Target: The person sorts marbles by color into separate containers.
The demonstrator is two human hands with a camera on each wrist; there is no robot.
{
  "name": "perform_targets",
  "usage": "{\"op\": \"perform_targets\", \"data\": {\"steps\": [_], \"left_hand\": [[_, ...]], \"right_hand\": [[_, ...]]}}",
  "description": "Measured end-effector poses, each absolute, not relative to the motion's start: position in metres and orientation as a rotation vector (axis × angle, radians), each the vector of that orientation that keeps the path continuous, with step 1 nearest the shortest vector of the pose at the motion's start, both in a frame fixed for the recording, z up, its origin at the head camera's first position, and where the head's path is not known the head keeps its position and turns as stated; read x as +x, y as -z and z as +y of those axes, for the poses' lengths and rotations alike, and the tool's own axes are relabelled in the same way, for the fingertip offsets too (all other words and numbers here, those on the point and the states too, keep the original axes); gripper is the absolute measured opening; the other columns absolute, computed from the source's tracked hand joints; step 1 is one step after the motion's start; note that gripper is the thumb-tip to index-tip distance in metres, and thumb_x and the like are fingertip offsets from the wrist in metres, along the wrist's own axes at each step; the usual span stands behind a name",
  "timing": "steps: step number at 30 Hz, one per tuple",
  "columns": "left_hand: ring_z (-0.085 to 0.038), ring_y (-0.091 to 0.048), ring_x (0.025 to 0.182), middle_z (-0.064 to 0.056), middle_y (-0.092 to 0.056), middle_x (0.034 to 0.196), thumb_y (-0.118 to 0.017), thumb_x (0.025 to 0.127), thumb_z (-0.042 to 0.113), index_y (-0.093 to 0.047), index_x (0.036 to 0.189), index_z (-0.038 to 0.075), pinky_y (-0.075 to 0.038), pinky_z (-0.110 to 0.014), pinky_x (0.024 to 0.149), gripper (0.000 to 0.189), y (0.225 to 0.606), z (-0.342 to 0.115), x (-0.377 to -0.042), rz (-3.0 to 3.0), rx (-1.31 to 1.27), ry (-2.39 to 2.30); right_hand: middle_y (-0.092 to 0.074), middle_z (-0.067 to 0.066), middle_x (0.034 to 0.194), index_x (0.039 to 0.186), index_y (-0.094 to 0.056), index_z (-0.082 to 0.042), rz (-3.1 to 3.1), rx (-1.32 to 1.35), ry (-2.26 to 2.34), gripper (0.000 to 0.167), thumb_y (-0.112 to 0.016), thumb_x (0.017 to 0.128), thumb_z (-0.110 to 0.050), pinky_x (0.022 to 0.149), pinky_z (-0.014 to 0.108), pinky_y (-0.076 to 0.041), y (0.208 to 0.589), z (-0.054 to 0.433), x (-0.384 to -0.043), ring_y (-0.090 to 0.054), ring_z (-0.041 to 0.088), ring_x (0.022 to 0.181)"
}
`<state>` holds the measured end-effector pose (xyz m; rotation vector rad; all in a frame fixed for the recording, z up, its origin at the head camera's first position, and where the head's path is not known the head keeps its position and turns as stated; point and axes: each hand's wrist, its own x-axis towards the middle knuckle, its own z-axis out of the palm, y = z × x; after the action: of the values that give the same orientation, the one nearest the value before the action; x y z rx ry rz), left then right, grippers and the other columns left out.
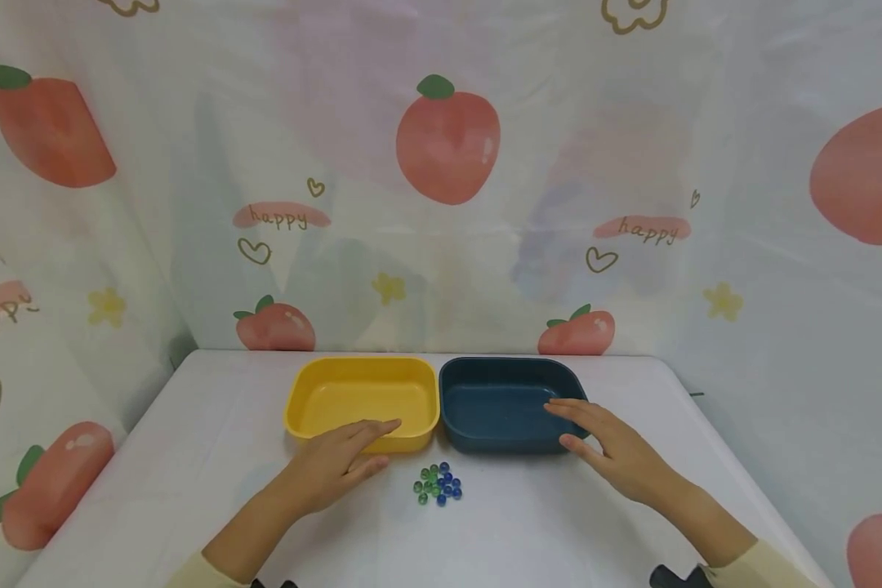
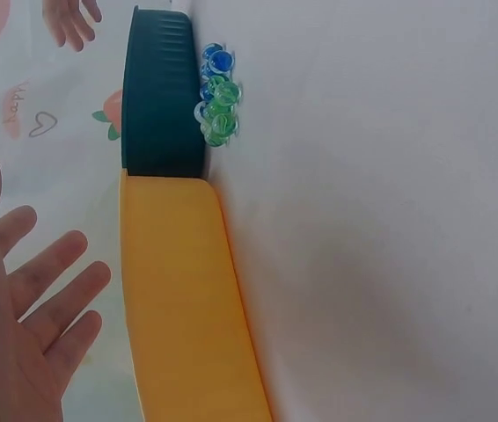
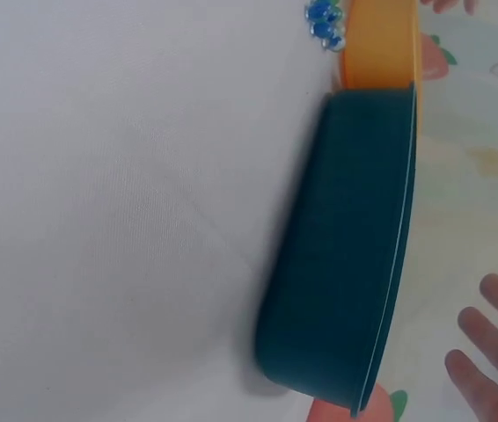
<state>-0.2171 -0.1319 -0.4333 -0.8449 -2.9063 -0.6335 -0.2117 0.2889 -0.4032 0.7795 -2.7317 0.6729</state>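
Note:
A small cluster of glass marbles lies on the table, green marbles (image 1: 426, 485) on the left and blue marbles (image 1: 448, 483) on the right. Behind them a yellow bin (image 1: 301, 390) and a dark teal bin (image 1: 514, 441) stand side by side. My left hand (image 1: 331, 467) hovers near the front of the yellow bin, fingers extended and holding nothing. Over the right front edge of the teal bin is my right hand (image 1: 621, 453), its fingers spread and bare. The left wrist view shows the left palm (image 2: 20, 325) with its fingers apart from the bin.
A white-covered table (image 1: 514, 531) carries everything. A printed curtain (image 1: 448, 269) with fruit and "happy" lettering rises behind it and at both sides. Dark straps (image 1: 679, 576) show at the sleeves along the bottom edge of the head view.

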Motion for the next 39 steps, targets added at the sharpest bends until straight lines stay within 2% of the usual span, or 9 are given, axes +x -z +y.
{"op": "perform_targets", "data": {"steps": [7,14,20,23,29,32,39], "left_hand": [[-0.011,-0.052,0.129,0.015,-0.056,0.139,-0.034,0.094,0.071,-0.049,0.144,0.034,-0.043,-0.041,0.109,0.064,0.434,-0.133,-0.213,-2.915,-0.815,0.685],[-0.009,-0.053,0.129,0.018,-0.057,0.137,-0.035,0.094,0.07,-0.052,0.142,0.032,-0.044,-0.04,0.108,0.064,0.439,-0.134,-0.212,-2.914,-0.803,0.722],[-0.01,-0.053,0.129,0.018,-0.059,0.135,-0.035,0.094,0.07,-0.052,0.142,0.032,-0.044,-0.041,0.108,0.064,0.441,-0.134,-0.211,-2.925,-0.799,0.744],[-0.01,-0.054,0.128,0.018,-0.059,0.134,-0.035,0.094,0.07,-0.052,0.142,0.032,-0.043,-0.041,0.109,0.064,0.443,-0.134,-0.211,-2.928,-0.797,0.746],[-0.012,-0.061,0.11,0.013,-0.067,0.119,-0.036,0.094,0.069,-0.052,0.142,0.03,-0.049,-0.042,0.103,0.064,0.447,-0.131,-0.211,-2.957,-0.785,0.792],[-0.013,-0.062,0.105,0.012,-0.067,0.113,-0.038,0.094,0.068,-0.053,0.142,0.03,-0.05,-0.043,0.101,0.063,0.449,-0.129,-0.212,-2.971,-0.773,0.824],[-0.014,-0.061,0.107,0.012,-0.066,0.119,-0.039,0.094,0.068,-0.054,0.141,0.027,-0.05,-0.042,0.101,0.065,0.455,-0.126,-0.213,-2.96,-0.774,0.857]], "right_hand": [[-0.055,0.001,0.14,0.142,-0.051,-0.018,-2.704,0.744,-0.683,0.043,-0.058,0.1,-0.023,0.099,0.057,-0.044,0.405,0.297,-0.214,-0.051,0.026,0.127],[-0.057,0.003,0.135,0.143,-0.05,-0.014,-2.708,0.674,-0.656,0.044,-0.058,0.1,-0.022,0.083,0.045,-0.054,0.406,0.305,-0.219,-0.058,0.017,0.104],[-0.059,0.006,0.133,0.141,-0.052,-0.014,-2.705,0.647,-0.682,0.043,-0.059,0.1,-0.022,0.079,0.046,-0.055,0.407,0.311,-0.222,-0.062,0.026,0.102],[-0.06,0.007,0.131,0.14,-0.053,-0.012,-2.703,0.623,-0.676,0.042,-0.058,0.1,-0.024,0.079,0.045,-0.055,0.408,0.313,-0.223,-0.062,0.026,0.102],[-0.061,0.009,0.128,0.137,-0.054,-0.01,-2.708,0.576,-0.658,0.041,-0.058,0.1,-0.026,0.082,0.046,-0.056,0.412,0.318,-0.225,-0.061,0.026,0.106],[-0.062,0.009,0.127,0.137,-0.055,-0.011,-2.697,0.561,-0.667,0.04,-0.058,0.1,-0.024,0.08,0.041,-0.057,0.414,0.321,-0.226,-0.061,0.022,0.104],[-0.064,0.007,0.125,0.136,-0.056,-0.009,-2.654,0.531,-0.672,0.037,-0.056,0.101,-0.021,0.078,0.029,-0.055,0.417,0.326,-0.23,-0.056,0.003,0.099]]}}
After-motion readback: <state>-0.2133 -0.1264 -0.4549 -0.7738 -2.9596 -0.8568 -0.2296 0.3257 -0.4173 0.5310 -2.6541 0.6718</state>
